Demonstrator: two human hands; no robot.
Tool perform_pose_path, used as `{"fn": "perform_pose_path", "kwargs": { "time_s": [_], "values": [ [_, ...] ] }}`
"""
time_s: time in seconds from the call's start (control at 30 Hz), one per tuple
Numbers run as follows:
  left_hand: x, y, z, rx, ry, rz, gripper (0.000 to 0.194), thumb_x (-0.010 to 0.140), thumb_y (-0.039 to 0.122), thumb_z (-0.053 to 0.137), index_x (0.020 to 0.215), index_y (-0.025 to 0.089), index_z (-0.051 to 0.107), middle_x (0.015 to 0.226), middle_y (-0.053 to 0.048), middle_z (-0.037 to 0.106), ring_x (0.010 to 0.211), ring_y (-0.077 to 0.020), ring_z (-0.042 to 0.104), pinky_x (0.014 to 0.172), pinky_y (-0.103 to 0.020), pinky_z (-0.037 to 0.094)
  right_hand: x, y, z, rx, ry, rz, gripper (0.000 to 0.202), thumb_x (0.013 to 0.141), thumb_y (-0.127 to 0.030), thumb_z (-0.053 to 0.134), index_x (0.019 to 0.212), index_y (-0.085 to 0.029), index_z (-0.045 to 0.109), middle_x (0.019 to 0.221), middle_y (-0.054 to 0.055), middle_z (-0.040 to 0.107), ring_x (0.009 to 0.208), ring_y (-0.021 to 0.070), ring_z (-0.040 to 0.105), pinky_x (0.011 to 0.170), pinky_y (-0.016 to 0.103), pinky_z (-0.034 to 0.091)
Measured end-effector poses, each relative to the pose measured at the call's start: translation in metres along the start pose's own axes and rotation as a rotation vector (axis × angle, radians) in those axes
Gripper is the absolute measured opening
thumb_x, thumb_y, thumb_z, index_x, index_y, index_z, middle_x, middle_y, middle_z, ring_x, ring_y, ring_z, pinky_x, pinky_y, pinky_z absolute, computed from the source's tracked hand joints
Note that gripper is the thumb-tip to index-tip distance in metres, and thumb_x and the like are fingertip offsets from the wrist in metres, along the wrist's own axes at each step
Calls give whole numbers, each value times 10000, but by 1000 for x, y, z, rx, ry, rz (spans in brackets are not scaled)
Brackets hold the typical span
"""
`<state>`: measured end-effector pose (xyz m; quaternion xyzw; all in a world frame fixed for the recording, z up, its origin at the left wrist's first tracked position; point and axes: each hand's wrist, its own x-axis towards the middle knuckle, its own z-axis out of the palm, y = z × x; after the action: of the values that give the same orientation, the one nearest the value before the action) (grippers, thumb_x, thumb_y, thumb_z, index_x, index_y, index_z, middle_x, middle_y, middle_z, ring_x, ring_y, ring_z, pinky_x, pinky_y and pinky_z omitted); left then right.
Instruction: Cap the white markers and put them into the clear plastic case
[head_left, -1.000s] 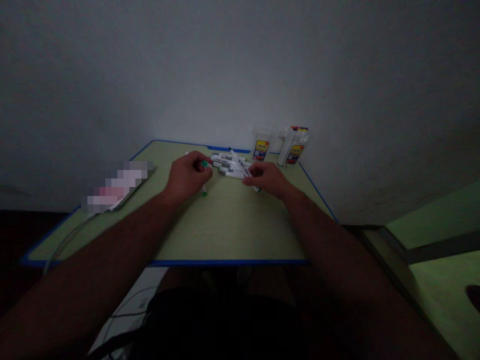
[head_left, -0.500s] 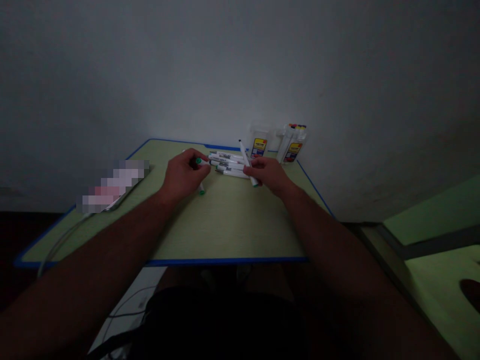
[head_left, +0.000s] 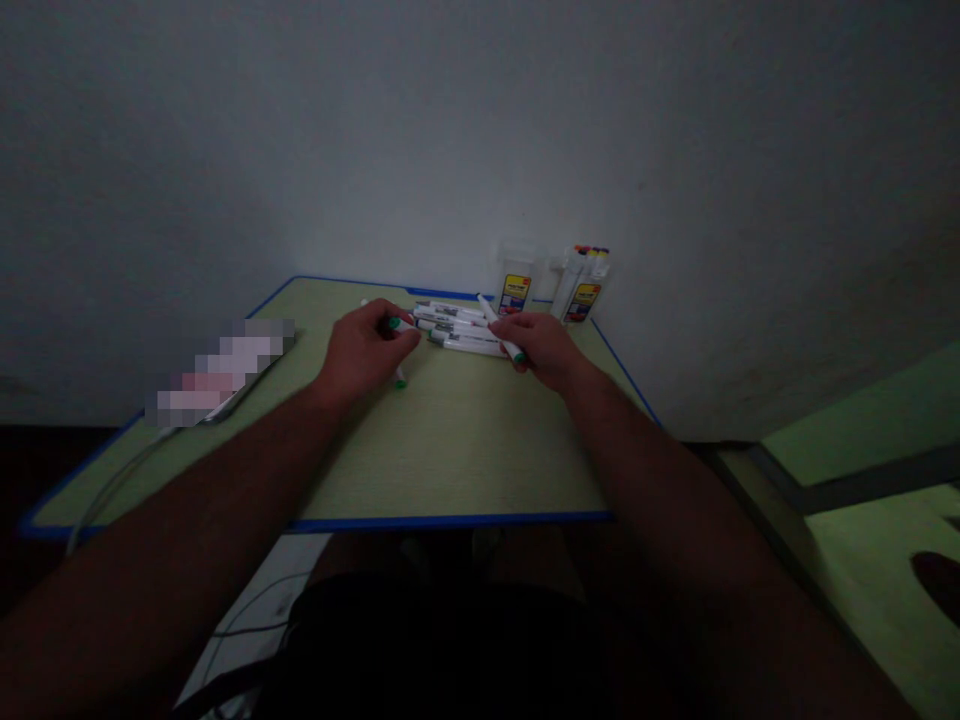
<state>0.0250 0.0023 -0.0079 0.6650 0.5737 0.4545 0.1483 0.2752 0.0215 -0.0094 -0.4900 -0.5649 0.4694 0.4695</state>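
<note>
Between the fingers of my left hand point(head_left: 364, 348) is a white marker point(head_left: 406, 326) with a green end, pointing toward the pile. Below that hand, the green tip of another white marker point(head_left: 400, 382) shows; the hand hides its middle. My right hand point(head_left: 544, 348) pinches a white marker point(head_left: 488, 310) that slants across the pile, its green end toward me. Several white markers point(head_left: 469, 343) lie side by side on the table point(head_left: 450, 440) between my hands, some partly hidden behind the right hand's marker.
Against the wall at the back stand a clear plastic case point(head_left: 516, 290) with a yellow label and a second clear case point(head_left: 582, 290) holding markers with coloured ends. A blurred-out phone-like device point(head_left: 225, 375) with a cable point(head_left: 112, 485) lies at left. Blue edging point(head_left: 450, 521) borders the table.
The marker in my right hand has tipped to a flatter slant, its far end lower and its green end shifted right and up. My left hand keeps nearly the same pose.
</note>
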Motion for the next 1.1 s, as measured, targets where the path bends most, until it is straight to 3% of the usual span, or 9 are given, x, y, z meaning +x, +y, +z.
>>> {"fn": "perform_pose_path", "kwargs": {
  "time_s": [0.6,0.83,1.1],
  "values": [
    [2,-4,2,-59,-8,-1,177,747,295,748,888,190,731,653,20,603,609,-150,508,605,-305,371,2,3,-1,-61,-18,19,259,740,-376,864,813,-155,749,595,-28,591,440,72,442,336,211,343],
    [6,-14,5,-160,-36,-25,199,747,307,753,908,192,733,693,11,625,626,-152,532,603,-301,390,-2,0,0,-108,-23,-67,267,701,-382,864,724,-153,730,616,-17,604,528,83,484,424,212,373],
    [3,-7,3,-154,-23,-16,161,735,274,755,872,195,726,692,10,634,634,-150,522,613,-303,413,1,6,-2,-114,-81,-114,281,701,-409,848,712,-164,712,608,-24,595,507,78,479,448,228,401]
  ]
}}
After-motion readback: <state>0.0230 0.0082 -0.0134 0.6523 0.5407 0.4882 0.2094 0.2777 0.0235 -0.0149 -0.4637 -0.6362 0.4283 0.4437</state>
